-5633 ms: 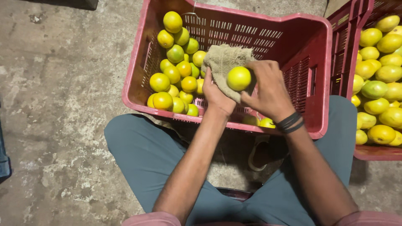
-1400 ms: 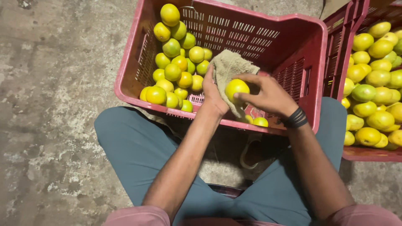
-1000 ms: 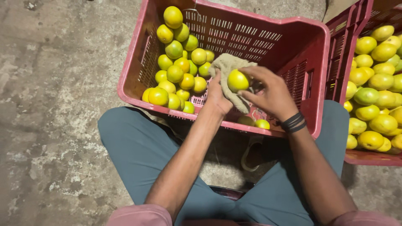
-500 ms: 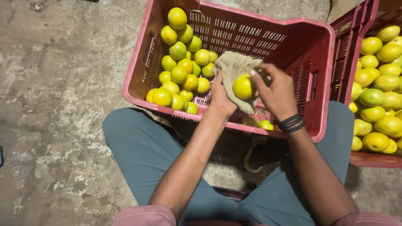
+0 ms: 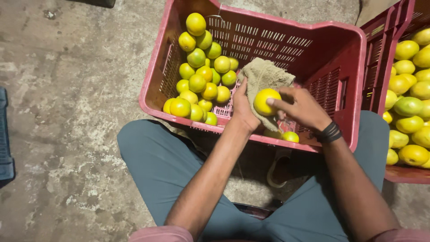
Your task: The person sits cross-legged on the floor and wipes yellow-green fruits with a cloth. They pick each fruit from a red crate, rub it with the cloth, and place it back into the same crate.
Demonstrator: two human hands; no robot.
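Note:
My left hand point(image 5: 244, 107) holds a coarse beige cloth point(image 5: 265, 74) over the near side of a red plastic crate point(image 5: 286, 33). My right hand point(image 5: 301, 105) grips a yellow citrus fruit point(image 5: 265, 101) and presses it against the cloth. A dark band sits on my right wrist. Inside the crate, several yellow and green citrus fruits point(image 5: 201, 74) are piled in the left corner, and one more fruit point(image 5: 290, 136) lies under my right hand.
A second red crate point(image 5: 380, 45) full of yellow-green fruits point(image 5: 410, 103) stands at the right, touching the first. I sit with grey-trousered knees either side of the crate on a rough concrete floor point(image 5: 67, 112). A dark blue crate edge point(image 5: 5, 134) shows at far left.
The fruit has turned against the cloth between my hands; my right hand's fingers shifted over it. The crates and piled fruits stayed put, the view shifted slightly.

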